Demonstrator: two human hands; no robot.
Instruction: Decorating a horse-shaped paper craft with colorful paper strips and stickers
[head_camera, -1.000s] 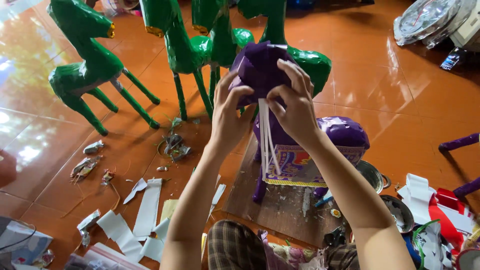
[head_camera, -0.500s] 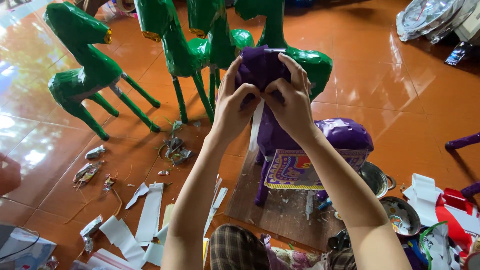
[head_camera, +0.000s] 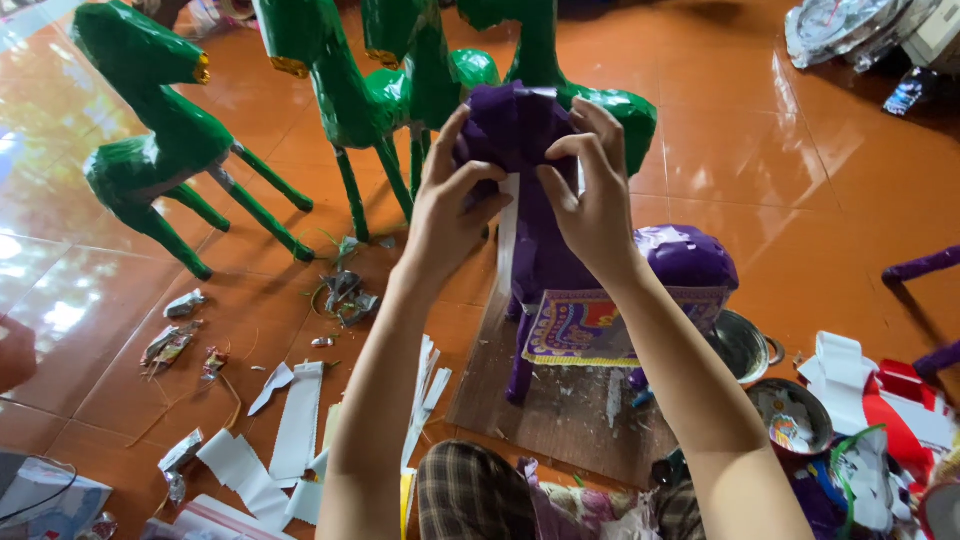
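The purple paper horse is standing on a brown board on the orange tiled floor, right in front of the person. Both hands are pressing around its head: the left hand is pinching the near side, and the right hand is curling its fingers over the top, each grip closing on the purple covering. The figure is looking light and hollow, its glossy skin thin and likely to crease, so the stiffer neck and body seem the safer holds. Green paper horses are standing behind, and white paper strips are lying to the left.
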